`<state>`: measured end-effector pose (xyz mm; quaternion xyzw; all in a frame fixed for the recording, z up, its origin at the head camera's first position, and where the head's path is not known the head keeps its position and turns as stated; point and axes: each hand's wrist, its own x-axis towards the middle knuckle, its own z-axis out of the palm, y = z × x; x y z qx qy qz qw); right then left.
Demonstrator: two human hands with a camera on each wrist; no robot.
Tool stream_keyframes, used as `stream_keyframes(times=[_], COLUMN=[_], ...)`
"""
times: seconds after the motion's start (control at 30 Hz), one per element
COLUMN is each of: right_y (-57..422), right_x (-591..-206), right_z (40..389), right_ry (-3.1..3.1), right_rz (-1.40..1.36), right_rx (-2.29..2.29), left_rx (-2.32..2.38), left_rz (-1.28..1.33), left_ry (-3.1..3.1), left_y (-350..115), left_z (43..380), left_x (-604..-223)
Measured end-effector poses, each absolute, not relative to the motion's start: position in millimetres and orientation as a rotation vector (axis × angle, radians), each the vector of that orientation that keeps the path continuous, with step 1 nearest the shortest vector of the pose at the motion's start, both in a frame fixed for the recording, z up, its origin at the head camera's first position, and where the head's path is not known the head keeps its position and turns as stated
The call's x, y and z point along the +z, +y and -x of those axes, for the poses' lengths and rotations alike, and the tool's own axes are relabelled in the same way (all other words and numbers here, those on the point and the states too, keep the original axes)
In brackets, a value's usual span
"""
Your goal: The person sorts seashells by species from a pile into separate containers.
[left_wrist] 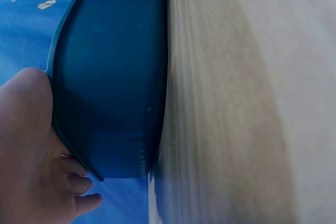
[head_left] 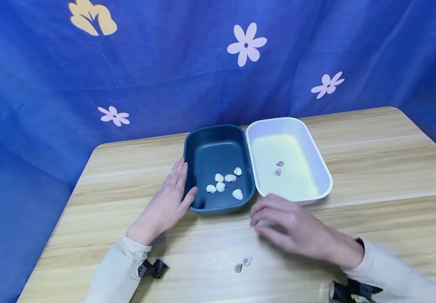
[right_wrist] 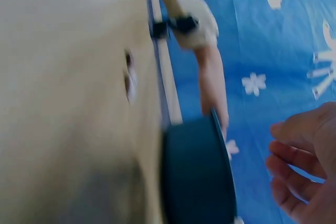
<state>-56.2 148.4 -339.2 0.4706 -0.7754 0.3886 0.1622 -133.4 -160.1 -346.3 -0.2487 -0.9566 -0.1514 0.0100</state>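
My left hand (head_left: pixel 168 198) rests against the left side of a dark teal tub (head_left: pixel 221 208), fingers stretched along its wall and thumb at the near rim. Several white seashells (head_left: pixel 230 178) lie on that tub's floor. Two small brownish shells (head_left: pixel 277 172) are in the white tub (head_left: pixel 318 197) beside it. Bent but apart, the fingers of my right hand (head_left: pixel 290 223) hover near the front of the two tubs, with nothing seen between them in the right wrist view. On the tabletop lie a brownish shell (head_left: pixel 238 267) and a paler grey one (head_left: pixel 247 261).
The two tubs stand side by side near the back edge of the wooden table (head_left: pixel 127 176). A blue curtain (head_left: pixel 172 75) with flower prints hangs right behind. Each wrist wears a small black camera (head_left: pixel 159 268) on a strap.
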Motion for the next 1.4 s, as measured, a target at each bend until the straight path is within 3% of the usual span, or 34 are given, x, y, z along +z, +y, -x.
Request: stream_keyframes(times=[0.37,1.4], right_y=[137.0,119.7], right_x=[-372.9,-387.2], right_z=[28.0,27.8], right_ry=[-2.548,-2.661], right_rz=[-1.355,-1.297], right_rx=[0.964,0.93], left_rx=[-0.466,-0.468], left_rz=[0.813,0.817], left_ry=[-2.961,-2.971], left_y=[-158.8,-161.9], left_z=[136.8,137.3], left_x=[-346.3,-344.9])
